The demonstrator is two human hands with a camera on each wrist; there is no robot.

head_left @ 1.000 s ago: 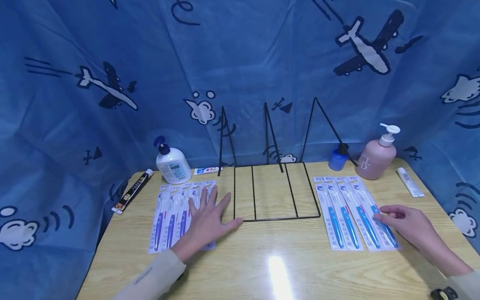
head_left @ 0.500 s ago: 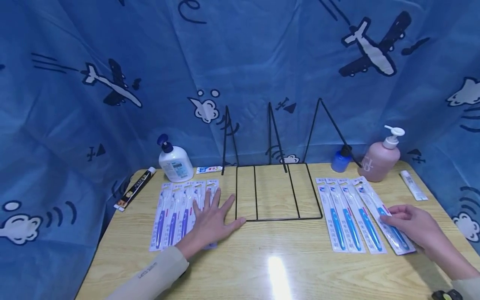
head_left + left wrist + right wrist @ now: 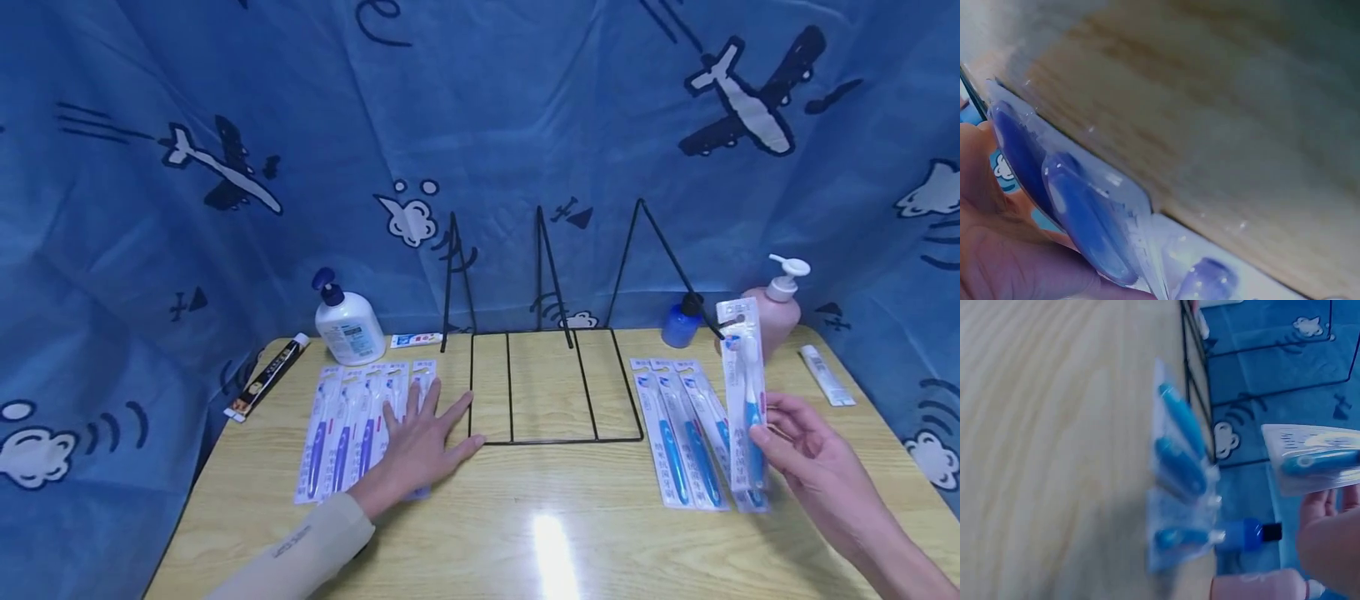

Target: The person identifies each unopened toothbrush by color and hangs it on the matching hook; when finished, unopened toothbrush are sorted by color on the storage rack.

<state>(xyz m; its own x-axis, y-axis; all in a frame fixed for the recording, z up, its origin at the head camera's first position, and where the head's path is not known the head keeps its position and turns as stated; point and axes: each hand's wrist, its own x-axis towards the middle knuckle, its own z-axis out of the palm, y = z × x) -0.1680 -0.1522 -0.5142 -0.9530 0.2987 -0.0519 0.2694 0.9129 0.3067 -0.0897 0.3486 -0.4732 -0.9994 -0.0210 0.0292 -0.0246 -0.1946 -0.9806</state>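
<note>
Blue-handled toothbrush in a slim, clear-and-white blister pack [image 3: 742, 383] stands nearly upright, pinched between thumb and fingers of the right hand [image 3: 821, 467], just above three flat-lying blue-handled toothbrush packs [image 3: 679, 437]. Left hand [image 3: 416, 450], fingers spread and straight, gripping nothing, lies over a row of purple-handled toothbrush packs [image 3: 337, 442]. Beyond: black wire rack [image 3: 558, 441], pink pump bottle [image 3: 780, 315], printed blue cloth backdrop [image 3: 480, 108].
</note>
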